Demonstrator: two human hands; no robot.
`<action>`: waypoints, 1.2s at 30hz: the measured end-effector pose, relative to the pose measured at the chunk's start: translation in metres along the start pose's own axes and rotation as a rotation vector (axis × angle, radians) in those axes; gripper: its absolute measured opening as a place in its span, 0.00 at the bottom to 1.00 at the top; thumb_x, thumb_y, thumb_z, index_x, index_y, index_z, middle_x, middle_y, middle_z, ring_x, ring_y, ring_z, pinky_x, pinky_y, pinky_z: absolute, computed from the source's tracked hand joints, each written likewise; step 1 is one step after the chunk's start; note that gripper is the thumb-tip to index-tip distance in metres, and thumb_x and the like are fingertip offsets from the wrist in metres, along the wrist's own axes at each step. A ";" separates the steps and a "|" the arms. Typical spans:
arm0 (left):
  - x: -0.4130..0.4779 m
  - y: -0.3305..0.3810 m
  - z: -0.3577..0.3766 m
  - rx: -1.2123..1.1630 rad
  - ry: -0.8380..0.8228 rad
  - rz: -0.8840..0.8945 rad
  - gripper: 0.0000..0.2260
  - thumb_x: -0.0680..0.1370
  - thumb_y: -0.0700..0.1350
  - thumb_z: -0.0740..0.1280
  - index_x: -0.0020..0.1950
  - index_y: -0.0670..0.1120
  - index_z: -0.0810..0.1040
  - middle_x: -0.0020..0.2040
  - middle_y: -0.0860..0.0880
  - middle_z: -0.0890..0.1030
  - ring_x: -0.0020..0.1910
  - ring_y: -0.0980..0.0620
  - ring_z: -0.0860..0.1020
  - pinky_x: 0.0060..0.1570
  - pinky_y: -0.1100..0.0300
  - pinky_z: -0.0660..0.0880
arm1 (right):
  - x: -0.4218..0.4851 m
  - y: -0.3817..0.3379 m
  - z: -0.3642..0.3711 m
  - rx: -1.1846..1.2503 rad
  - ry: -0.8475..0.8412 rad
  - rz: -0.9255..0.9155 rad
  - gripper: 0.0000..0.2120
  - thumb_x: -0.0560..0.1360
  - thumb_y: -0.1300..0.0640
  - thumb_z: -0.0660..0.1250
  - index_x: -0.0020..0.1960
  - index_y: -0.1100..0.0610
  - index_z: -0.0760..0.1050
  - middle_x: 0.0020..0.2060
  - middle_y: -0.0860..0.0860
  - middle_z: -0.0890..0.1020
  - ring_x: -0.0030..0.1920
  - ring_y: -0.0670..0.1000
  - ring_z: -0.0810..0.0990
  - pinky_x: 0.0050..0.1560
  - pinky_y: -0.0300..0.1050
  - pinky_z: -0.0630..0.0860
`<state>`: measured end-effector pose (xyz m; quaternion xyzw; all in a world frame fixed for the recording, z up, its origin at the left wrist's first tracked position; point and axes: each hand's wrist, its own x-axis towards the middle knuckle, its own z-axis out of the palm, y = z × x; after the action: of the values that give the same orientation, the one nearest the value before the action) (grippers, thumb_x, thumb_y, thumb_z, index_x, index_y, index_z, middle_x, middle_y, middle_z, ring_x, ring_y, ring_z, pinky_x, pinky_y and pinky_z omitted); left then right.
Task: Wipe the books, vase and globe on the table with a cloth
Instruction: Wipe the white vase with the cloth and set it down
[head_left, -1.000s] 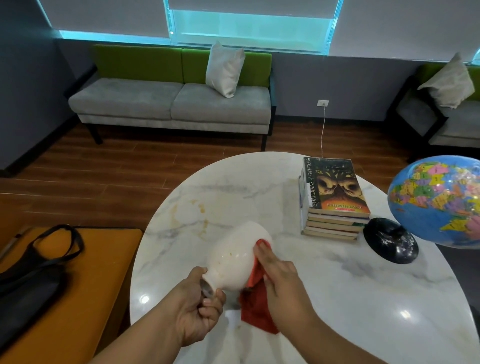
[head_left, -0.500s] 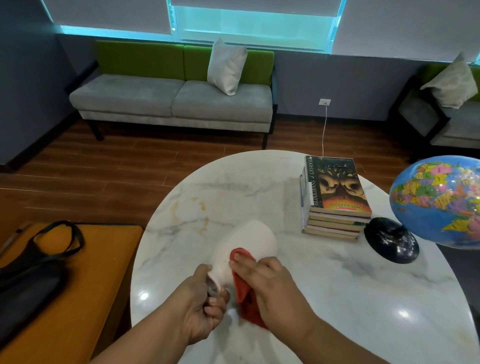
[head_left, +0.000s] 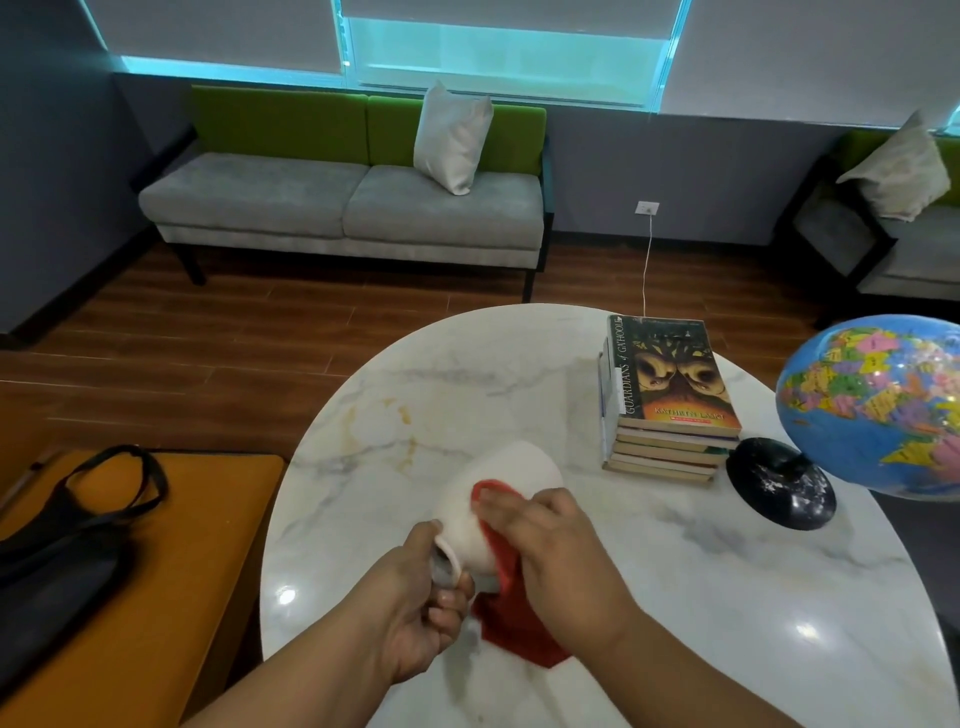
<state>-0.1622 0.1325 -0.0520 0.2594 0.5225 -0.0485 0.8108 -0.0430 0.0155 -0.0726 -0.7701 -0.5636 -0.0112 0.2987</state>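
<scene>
A vase (head_left: 498, 499) held tilted above the tabletop (head_left: 675, 597) mid-wipe, left hand (head_left: 415, 597) gripping its neck, right hand (head_left: 561, 551) pressing a red cloth (head_left: 514, 623) flat to its side — books (head_left: 670, 395) and globe (head_left: 872, 405), at right, likely follow once it is set down.

The left hand (head_left: 415, 608) and right hand (head_left: 556, 545) are bare, as are both forearms.

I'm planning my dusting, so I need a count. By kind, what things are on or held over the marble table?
stack of books: 1
vase: 1
globe: 1
cloth: 1
Total: 4
</scene>
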 end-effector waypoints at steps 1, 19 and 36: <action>0.000 0.001 0.000 -0.007 0.008 -0.003 0.17 0.80 0.56 0.57 0.47 0.41 0.70 0.29 0.46 0.69 0.19 0.56 0.60 0.17 0.70 0.55 | 0.000 0.007 -0.003 0.018 0.043 0.063 0.22 0.72 0.54 0.57 0.64 0.49 0.77 0.62 0.41 0.78 0.46 0.46 0.69 0.52 0.40 0.72; -0.008 -0.005 0.009 0.187 -0.003 0.052 0.21 0.81 0.54 0.53 0.36 0.42 0.71 0.28 0.46 0.71 0.22 0.55 0.64 0.20 0.67 0.60 | -0.003 -0.008 -0.010 -0.054 -0.148 -0.004 0.21 0.75 0.48 0.55 0.67 0.43 0.71 0.61 0.41 0.78 0.48 0.45 0.70 0.50 0.43 0.77; -0.012 0.012 -0.002 -0.272 -0.120 -0.186 0.20 0.75 0.52 0.57 0.35 0.37 0.73 0.29 0.47 0.68 0.18 0.55 0.62 0.15 0.72 0.58 | -0.039 -0.012 0.009 0.295 -0.233 -0.002 0.13 0.83 0.43 0.54 0.62 0.40 0.74 0.54 0.42 0.78 0.57 0.50 0.77 0.58 0.54 0.74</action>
<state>-0.1650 0.1418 -0.0379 0.0944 0.4968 -0.0673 0.8601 -0.0709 -0.0115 -0.0884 -0.7135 -0.5906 0.1607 0.3409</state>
